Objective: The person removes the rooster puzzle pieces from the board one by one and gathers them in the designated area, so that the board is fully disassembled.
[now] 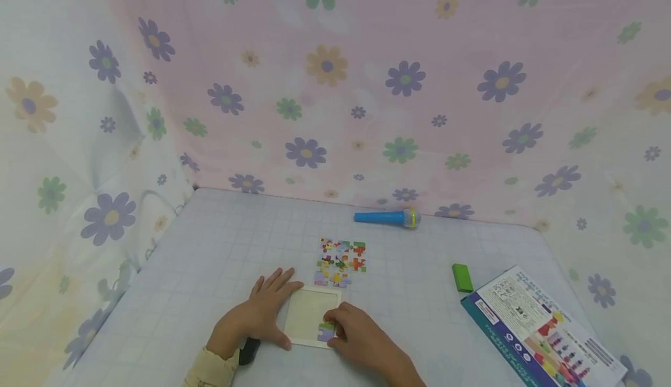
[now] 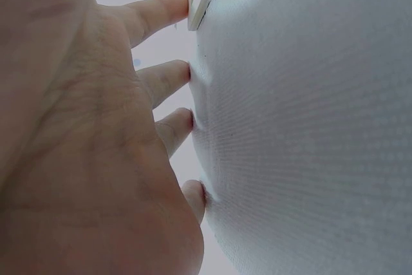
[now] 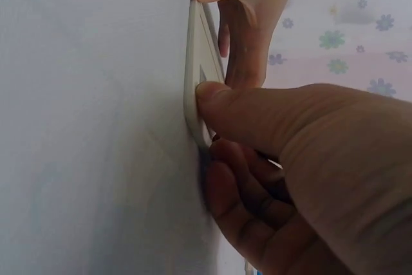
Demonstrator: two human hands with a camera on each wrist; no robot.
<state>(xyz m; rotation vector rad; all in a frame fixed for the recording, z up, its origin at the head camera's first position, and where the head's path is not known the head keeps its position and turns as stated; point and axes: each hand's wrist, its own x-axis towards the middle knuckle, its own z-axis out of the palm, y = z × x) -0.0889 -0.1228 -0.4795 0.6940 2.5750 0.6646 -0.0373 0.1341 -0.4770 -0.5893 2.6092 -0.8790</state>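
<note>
A cream square puzzle tray (image 1: 309,304) with a raised rim lies on the table. A purple and green puzzle piece (image 1: 325,333) sits in its lower right corner. My left hand (image 1: 262,310) is spread at the tray's left side, thumb by the lower edge and index finger by the upper corner. In the left wrist view, the other fingertips (image 2: 183,120) rest on the cloth. With curled fingers, my right hand (image 1: 362,336) pinches at the corner piece. Its thumb (image 3: 215,98) lies on the tray rim in the right wrist view; the fingers partly hide the piece.
Several loose puzzle pieces (image 1: 341,262) lie grouped just beyond the tray. Farther back is a blue toy microphone (image 1: 385,218). To the right are a green block (image 1: 462,278) and a printed box (image 1: 545,329). Flowered cloth (image 1: 356,113) hangs around the table.
</note>
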